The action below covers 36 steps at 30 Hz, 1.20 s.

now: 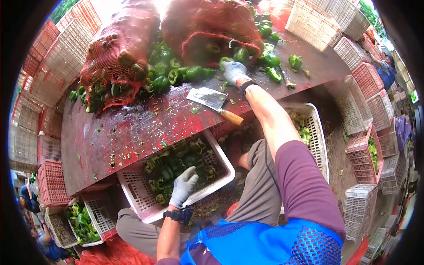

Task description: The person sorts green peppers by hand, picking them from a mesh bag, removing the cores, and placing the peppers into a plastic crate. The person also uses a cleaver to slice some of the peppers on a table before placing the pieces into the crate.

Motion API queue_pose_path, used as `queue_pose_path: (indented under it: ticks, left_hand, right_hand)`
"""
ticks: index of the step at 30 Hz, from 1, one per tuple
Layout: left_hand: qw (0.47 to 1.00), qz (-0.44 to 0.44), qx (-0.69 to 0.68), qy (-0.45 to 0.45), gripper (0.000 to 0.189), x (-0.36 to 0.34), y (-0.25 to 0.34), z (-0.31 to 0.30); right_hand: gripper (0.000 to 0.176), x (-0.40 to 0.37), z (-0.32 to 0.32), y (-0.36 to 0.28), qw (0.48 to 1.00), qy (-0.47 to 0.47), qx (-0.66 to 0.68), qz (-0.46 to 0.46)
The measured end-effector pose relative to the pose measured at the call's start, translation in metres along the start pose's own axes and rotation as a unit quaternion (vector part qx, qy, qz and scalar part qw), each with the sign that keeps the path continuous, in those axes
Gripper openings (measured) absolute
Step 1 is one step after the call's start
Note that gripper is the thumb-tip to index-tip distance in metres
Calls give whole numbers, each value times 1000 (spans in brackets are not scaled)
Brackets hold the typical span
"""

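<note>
My right hand, in a pale glove, reaches across the table to the mouth of a red mesh sack. Its fingers are closed on a green bell pepper. Over a white plastic crate at the table's near edge is my gloved left hand, fingers loosely apart and nothing visible in them. Cut green peppers lie in that crate. A cleaver with a wooden handle rests on the table, nearer to me than the right hand.
A second red sack of peppers stands at the left of the stained table. Loose peppers lie around both sacks. Another white crate holds green pieces to my right. Stacked crates line both sides.
</note>
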<state>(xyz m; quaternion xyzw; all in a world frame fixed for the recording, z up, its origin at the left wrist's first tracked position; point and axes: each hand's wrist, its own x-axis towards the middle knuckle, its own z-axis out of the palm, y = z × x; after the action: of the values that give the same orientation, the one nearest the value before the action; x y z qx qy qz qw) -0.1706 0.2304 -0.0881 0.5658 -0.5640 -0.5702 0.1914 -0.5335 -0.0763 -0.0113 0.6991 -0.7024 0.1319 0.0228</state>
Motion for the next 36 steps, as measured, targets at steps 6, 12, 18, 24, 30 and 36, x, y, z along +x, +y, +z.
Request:
queue_pose_path:
  ticks: [6, 12, 18, 24, 30, 36]
  left_hand:
    - [922, 48, -379, 67, 79, -2, 57, -36]
    - [807, 144, -573, 17, 52, -20, 57, -58]
    - [820, 191, -505, 192, 33, -26, 43, -45]
    - [853, 212, -242, 411, 26, -14, 69, -32]
    - [892, 208, 30, 401, 32, -14, 44, -36]
    - [906, 64, 330, 257, 82, 9, -6, -22]
  right_hand:
    - [35, -114, -121, -139, 917, -201, 220, -267]
    - [40, -223, -59, -221, 762, -327, 463, -313]
    - [26, -267, -66, -240, 824, -255, 430, -267]
    - [23, -280, -34, -245, 899, -186, 347, -192]
    - [21, -238, -72, -149, 942, -234, 128, -205]
    - [60, -179, -133, -5, 937, -340, -43, -62]
